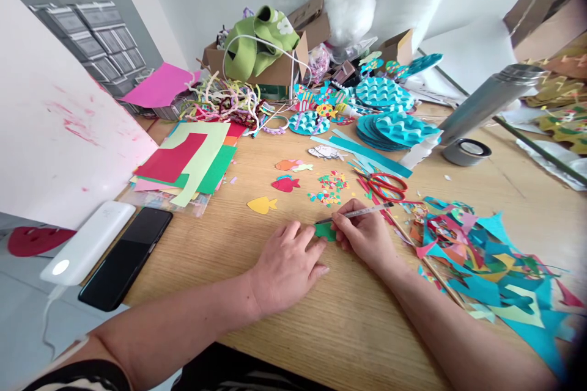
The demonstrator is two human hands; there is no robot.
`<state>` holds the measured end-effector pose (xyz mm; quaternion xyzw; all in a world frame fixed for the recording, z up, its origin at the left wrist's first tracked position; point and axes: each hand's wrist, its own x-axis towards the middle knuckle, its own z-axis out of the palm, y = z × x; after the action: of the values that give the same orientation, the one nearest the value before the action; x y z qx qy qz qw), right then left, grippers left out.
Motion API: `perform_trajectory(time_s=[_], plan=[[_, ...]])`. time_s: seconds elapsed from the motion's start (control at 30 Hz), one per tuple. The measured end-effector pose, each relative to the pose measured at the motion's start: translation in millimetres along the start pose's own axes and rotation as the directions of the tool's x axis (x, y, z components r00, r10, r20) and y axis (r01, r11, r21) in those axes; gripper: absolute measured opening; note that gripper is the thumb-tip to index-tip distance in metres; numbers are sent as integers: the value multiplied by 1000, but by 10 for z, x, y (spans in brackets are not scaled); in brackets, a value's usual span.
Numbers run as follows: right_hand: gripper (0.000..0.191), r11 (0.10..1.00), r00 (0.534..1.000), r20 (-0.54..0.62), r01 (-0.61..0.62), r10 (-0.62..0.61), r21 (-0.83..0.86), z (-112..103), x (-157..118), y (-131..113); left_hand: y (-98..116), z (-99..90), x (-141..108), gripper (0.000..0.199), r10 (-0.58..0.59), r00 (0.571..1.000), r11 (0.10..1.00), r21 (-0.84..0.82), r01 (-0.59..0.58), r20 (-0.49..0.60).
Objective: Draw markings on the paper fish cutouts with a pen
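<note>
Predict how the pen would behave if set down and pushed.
The pen is probably stiff, as its thin barrel runs straight in the right hand. Being so slim, it is likely light. Laid on the flat table, it might roll when pushed, though its cross-section is too small to tell.

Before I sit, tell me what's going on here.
The person's left hand rests at the edge of a small green paper piece. The right hand holds a pen with its tip at that piece. Beyond the hands lie a yellow paper fish, a red paper fish, paper confetti and red-handled scissors.
</note>
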<state>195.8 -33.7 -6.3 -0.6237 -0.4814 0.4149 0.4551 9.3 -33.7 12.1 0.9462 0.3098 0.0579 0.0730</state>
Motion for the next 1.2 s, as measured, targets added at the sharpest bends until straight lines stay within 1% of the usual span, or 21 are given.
perform_trajectory(time_s=[0.47, 0.8, 1.2], plan=[[21, 999, 1000, -6, -1, 1, 32, -5, -5, 13, -4, 5, -1, 40, 3, 1000, 1000, -7, -3, -5], [19, 1000, 1000, -1, -9, 9, 23, -2, -2, 27, -6, 8, 5, 39, -2, 1000, 1000, -4, 2, -3], [22, 999, 1000, -6, -6, 6, 33, -24, -19, 20, -9, 3, 4, 39, -5, 1000, 1000, -13, 5, 0]])
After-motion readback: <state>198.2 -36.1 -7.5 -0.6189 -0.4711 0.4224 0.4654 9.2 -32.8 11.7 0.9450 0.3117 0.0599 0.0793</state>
